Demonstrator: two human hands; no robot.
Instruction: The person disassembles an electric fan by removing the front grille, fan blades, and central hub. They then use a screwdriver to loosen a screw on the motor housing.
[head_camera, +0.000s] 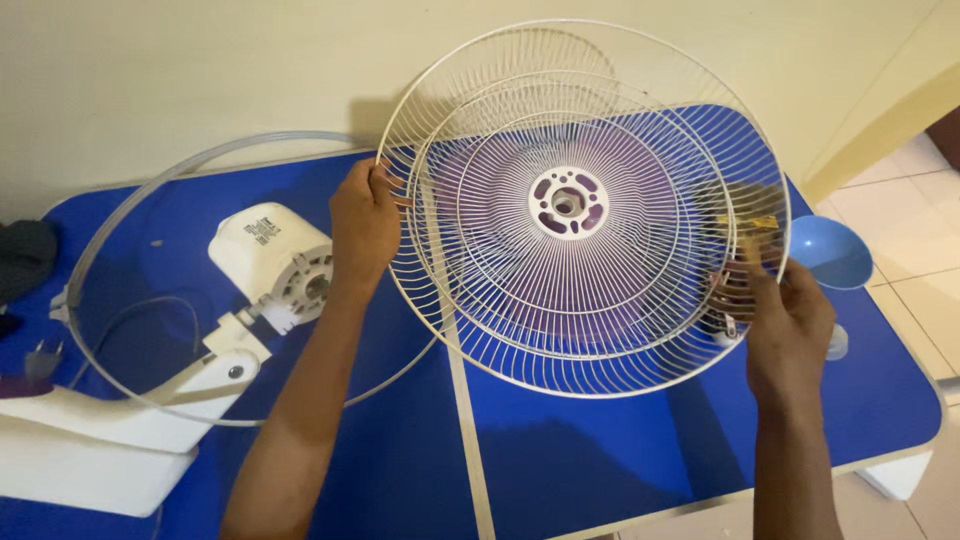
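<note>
A round white wire fan guard (520, 330) is held up, tilted, above the blue table (580, 460). My left hand (362, 228) grips its left rim. My right hand (788, 325) grips its right rim, low down. A white hub plate with holes (567, 202) sits at the guard's middle. Through the wires a purple shape shows behind it. To the left lies the white fan motor (275, 262) on its stand (110, 440), with a thin plastic ring (120, 215) around it.
A blue bowl (830, 252) sits at the table's right edge, next to a small white cap (838, 342). A plug and cord (40, 362) lie at far left beside a dark cloth (25, 255). A cream wall is behind; tiled floor to the right.
</note>
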